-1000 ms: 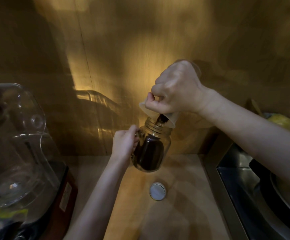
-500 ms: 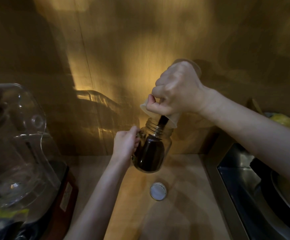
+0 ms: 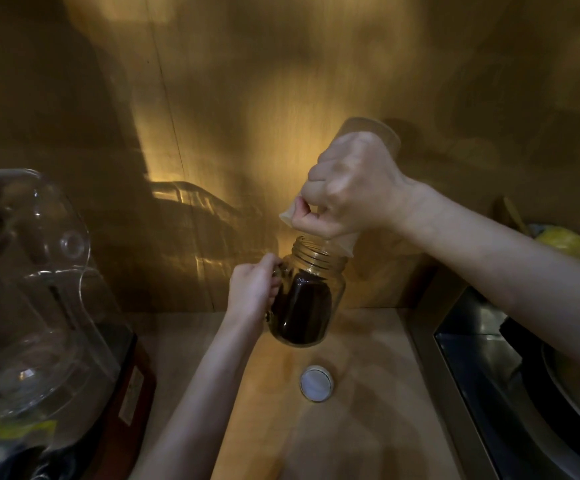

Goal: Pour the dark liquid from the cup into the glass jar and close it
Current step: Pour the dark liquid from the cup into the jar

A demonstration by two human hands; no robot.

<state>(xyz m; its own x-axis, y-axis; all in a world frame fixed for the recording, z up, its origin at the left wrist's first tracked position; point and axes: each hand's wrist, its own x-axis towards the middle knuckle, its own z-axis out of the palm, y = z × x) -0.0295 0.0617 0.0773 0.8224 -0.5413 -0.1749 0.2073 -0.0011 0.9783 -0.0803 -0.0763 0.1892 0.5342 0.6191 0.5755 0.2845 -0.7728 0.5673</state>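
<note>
A: What are the hands doing?

B: I see the right hand point(image 3: 347, 188) clenched around a translucent cup point(image 3: 371, 131), upended over the mouth of the glass jar point(image 3: 307, 299). The left hand point(image 3: 254, 289) grips the jar's handle.

A: Where is the jar?

B: Near the counter's point(image 3: 368, 427) back edge, tilted, partly filled with dark liquid point(image 3: 302, 311). Its lid point(image 3: 316, 383) lies flat on the counter, nearer me.
</note>
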